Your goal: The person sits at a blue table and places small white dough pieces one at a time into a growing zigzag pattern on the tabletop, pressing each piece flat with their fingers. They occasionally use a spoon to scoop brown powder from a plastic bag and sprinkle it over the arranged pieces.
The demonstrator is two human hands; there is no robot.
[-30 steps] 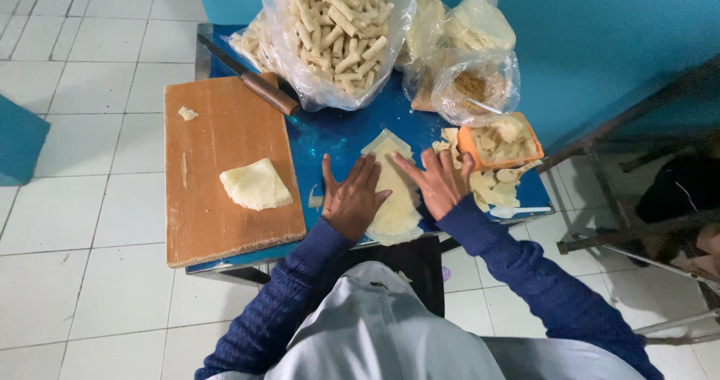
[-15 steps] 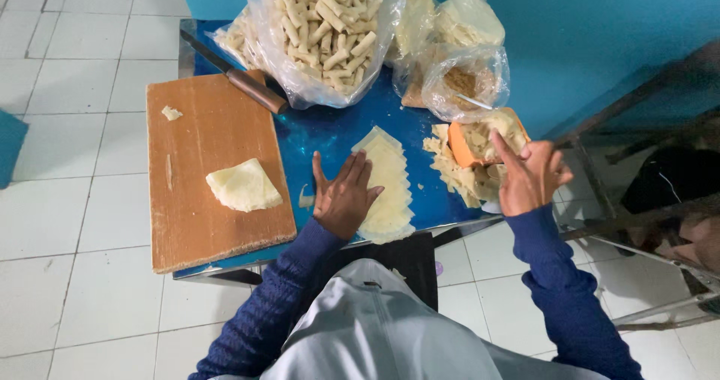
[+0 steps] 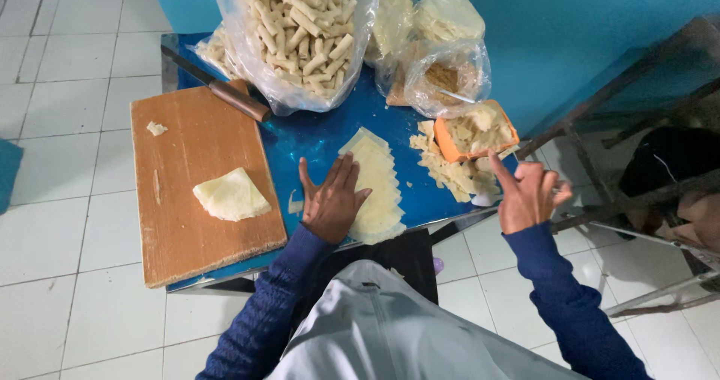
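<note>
My left hand lies flat, fingers spread, on the left edge of a stack of thin pale dough sheets on the blue table. My right hand hovers at the table's right front corner, index finger raised, just below an orange tray of pale filling and a heap of pale scraps. Its palm faces away, so I cannot see whether it holds anything.
A wooden cutting board on the left carries a folded dough piece and a crumb. A wooden-handled knife lies at its far edge. Clear bags, one with rolled sticks, stand at the back. A metal frame is to the right.
My right hand left the dough stack, reached the orange tray, then drew back toward the table's right corner. My left hand stayed pressed on the sheets.
</note>
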